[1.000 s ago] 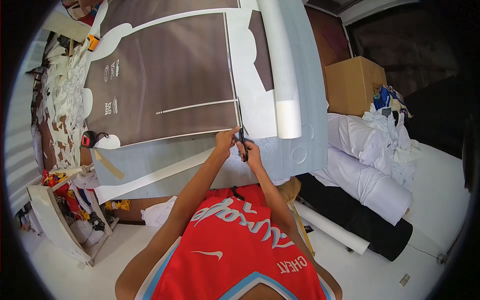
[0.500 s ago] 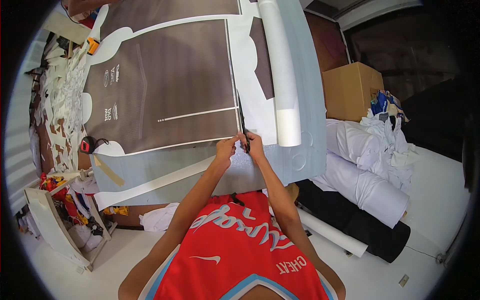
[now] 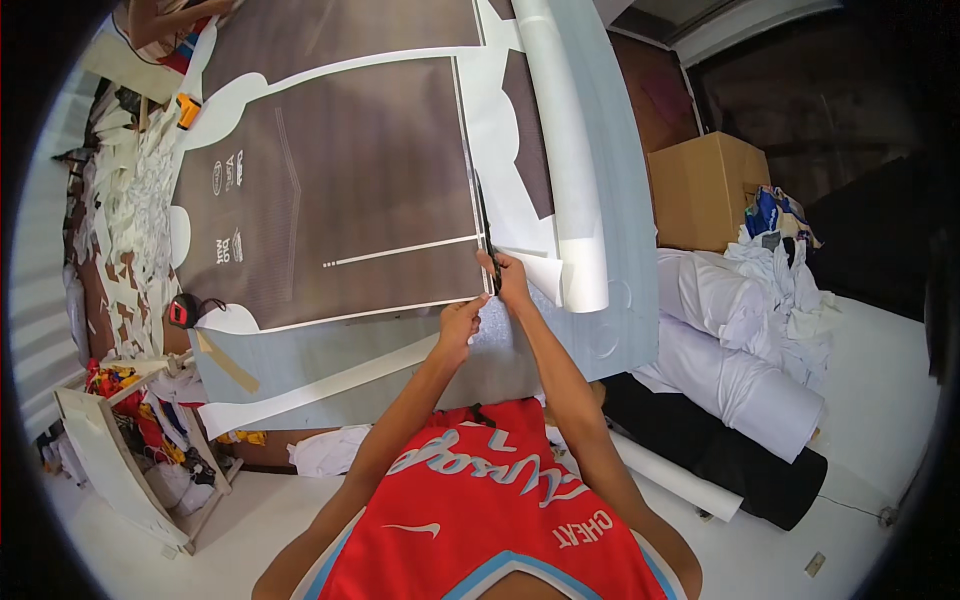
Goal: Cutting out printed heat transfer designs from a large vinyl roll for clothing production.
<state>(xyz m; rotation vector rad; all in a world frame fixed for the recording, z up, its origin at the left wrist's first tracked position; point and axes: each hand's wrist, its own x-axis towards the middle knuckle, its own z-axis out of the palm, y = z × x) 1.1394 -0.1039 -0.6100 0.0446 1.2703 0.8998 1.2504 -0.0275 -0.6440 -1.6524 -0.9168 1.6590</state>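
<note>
A large brown printed sheet with white margins lies on a grey-blue table. My right hand is closed around black-handled scissors, whose blades lie along the brown panel's right edge. Just nearer to me, my left hand pinches the panel's near right corner between thumb and fingers. Beside the right hand, a cut flap of the white margin lifts and curls away from the panel. A thick white roll lies along the sheet's right side.
A tape measure rests at the sheet's near left corner, and a yellow-black tool lies farther up. A white strip runs along the table's near edge. Fabric rolls and a cardboard box stand right. A co-worker's arm shows far left.
My right hand and the scissors have moved forward along the panel's edge, away from my left hand. The white margin beside them has come loose and curled. The view has shifted slightly.
</note>
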